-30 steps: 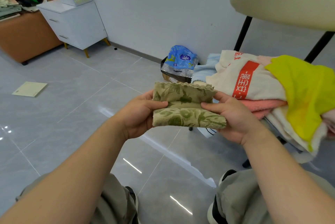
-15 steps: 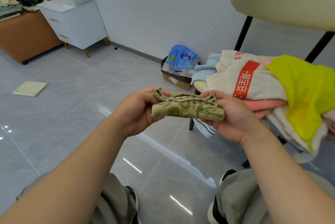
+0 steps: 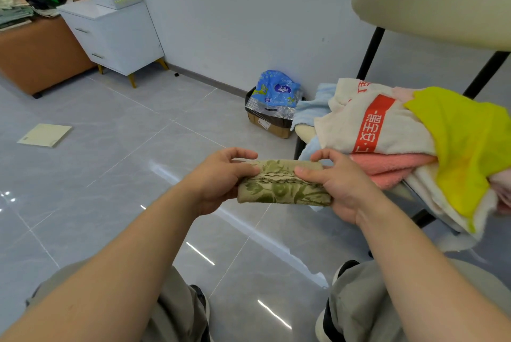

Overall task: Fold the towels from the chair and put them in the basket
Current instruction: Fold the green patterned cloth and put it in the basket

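Above the knees in khaki trousers (image 3: pixel 177 311), the left hand (image 3: pixel 221 178) and right hand (image 3: pixel 340 186) each pinch one end of a small olive-green flower-patterned towel (image 3: pixel 282 189), thumbs on its near face and fingers curled behind. Held in the air like this, the bundle stays taut, probably so its scalloped edges line up and the fold does not spring open. Just beyond the right hand, the black-framed chair with a cream seat (image 3: pixel 304 131) bears the unfolded heap: a pink terry towel (image 3: pixel 387 167), a cream towel with a red band (image 3: pixel 387 126) and a yellow cloth (image 3: pixel 464 142) draped over them. Farther off a cardboard box (image 3: pixel 272 127) stands by the wall. No basket is plainly visible.
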